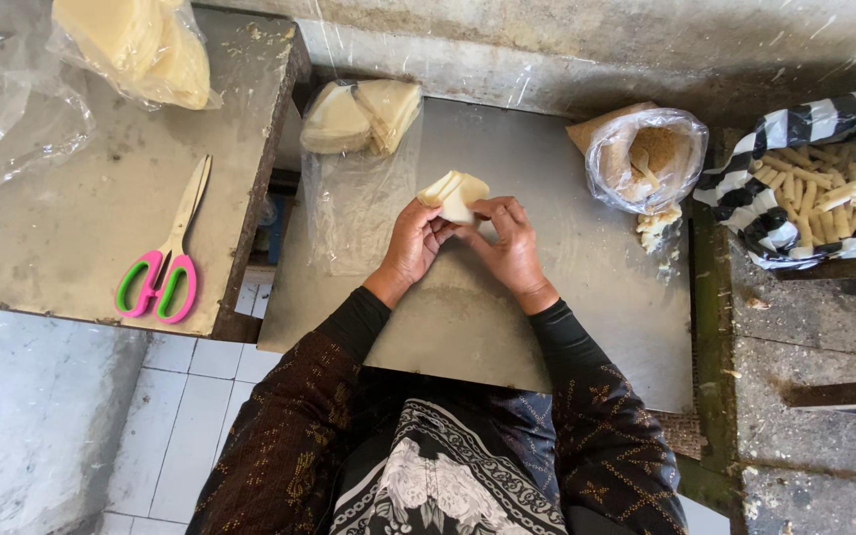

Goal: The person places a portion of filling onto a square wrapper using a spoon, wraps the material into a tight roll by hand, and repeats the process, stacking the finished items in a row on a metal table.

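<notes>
Both of my hands are raised over a metal tray (pixel 567 297) and pinch a small stack of pale triangular pastry sheets (pixel 455 193). My left hand (pixel 413 243) holds the stack from the left side, my right hand (pixel 509 243) from the right. The sheets fan upward between my fingertips. On the tray's far left corner lies a pile of the same pale wrappers (pixel 361 114) on clear plastic. A plastic bag of brownish filling (pixel 646 159) stands open at the tray's far right, with crumbs beside it.
A black-and-white striped bag (pixel 765 188) at the right holds several rolled pastries (pixel 819 193). On the grey table (pixel 81 228) to the left lie pink-and-green scissors (pixel 165 263) and a bag of wrappers (pixel 141 45). White floor tiles show below.
</notes>
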